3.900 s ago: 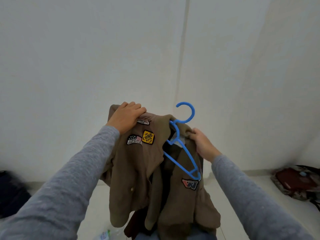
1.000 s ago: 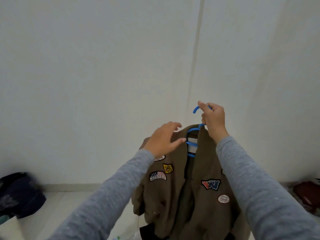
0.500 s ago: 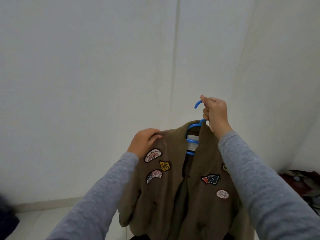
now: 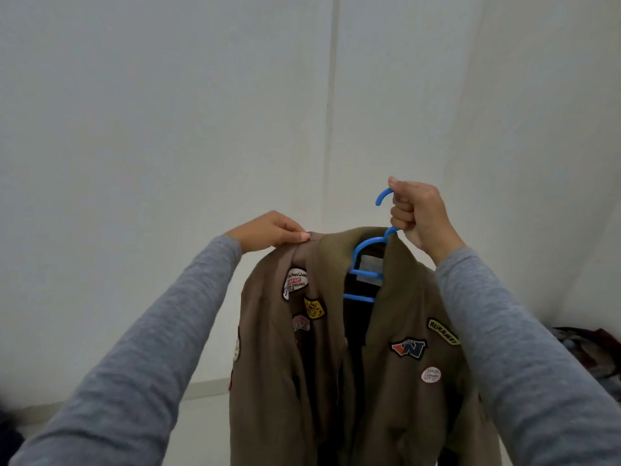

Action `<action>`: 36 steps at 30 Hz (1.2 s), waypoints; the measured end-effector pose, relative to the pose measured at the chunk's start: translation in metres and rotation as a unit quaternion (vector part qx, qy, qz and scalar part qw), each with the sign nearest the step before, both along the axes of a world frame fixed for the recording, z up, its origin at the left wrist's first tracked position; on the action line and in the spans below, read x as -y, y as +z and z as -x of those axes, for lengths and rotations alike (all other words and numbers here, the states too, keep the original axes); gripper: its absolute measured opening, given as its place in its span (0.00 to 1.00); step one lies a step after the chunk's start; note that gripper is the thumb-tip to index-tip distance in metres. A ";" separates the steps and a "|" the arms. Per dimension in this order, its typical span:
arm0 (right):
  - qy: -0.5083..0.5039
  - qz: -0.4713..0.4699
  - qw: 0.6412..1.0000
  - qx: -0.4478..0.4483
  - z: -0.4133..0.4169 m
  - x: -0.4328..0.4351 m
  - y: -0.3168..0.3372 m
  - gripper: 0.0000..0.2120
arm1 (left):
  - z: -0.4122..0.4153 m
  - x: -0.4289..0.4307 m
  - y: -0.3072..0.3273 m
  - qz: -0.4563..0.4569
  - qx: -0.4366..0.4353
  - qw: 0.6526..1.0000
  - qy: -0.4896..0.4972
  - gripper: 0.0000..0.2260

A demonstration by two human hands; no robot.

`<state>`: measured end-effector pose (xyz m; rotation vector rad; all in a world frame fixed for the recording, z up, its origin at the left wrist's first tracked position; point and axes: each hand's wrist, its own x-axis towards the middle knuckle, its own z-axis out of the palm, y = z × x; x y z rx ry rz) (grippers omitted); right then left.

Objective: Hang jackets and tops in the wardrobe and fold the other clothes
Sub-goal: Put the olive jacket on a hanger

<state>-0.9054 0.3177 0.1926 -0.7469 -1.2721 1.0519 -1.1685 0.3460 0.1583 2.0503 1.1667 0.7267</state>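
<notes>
One jacket [image 4: 386,381] (patched), one hanger [image 4: 364,260]

A brown jacket [image 4: 386,381] dotted with multicoloured patches hangs on a blue hanger [image 4: 364,250], flanked by grey sleeves [image 4: 151,364] against white walls [image 4: 168,112].

Walls: plain white wall [image 4: 161,129] ahead, with a thin vertical seam [image 4: 331,95] running down it; a second white wall [image 4: 554,146] angles in on the right.
Skirting: pale baseboard strip [image 4: 201,390] along the foot of the wall, low on the left.
Floor: light floor [image 4: 40,418], only a sliver showing at lower left.
Left edge: something dark [image 4: 8,428], too blurred to make out.
</notes>
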 end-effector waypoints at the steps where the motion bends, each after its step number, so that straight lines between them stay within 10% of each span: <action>1: -0.002 0.004 1.000 -0.014 0.002 0.000 -0.001 0.22 | -0.004 -0.004 -0.003 -0.018 -0.039 0.999 0.016 0.07; 4: -0.024 0.017 0.999 -0.029 0.008 -0.003 -0.010 0.21 | -0.029 -0.007 -0.020 -0.080 -0.086 0.991 0.058 0.06; 8: -0.072 0.022 0.997 -0.032 0.013 -0.005 -0.020 0.18 | -0.066 0.020 -0.034 -0.132 0.069 0.985 0.084 0.09; 14: -0.091 0.030 0.994 -0.060 0.016 -0.006 -0.013 0.17 | -0.074 0.036 -0.060 -0.360 -0.148 0.915 0.109 0.14; 29: -0.155 -0.031 0.987 0.036 0.037 -0.016 -0.010 0.13 | -0.058 0.026 -0.034 -0.291 -0.175 0.927 0.159 0.20; 36: -0.197 -0.072 0.952 0.224 0.003 -0.023 -0.045 0.06 | -0.030 0.022 -0.014 -0.324 -0.172 0.894 0.259 0.20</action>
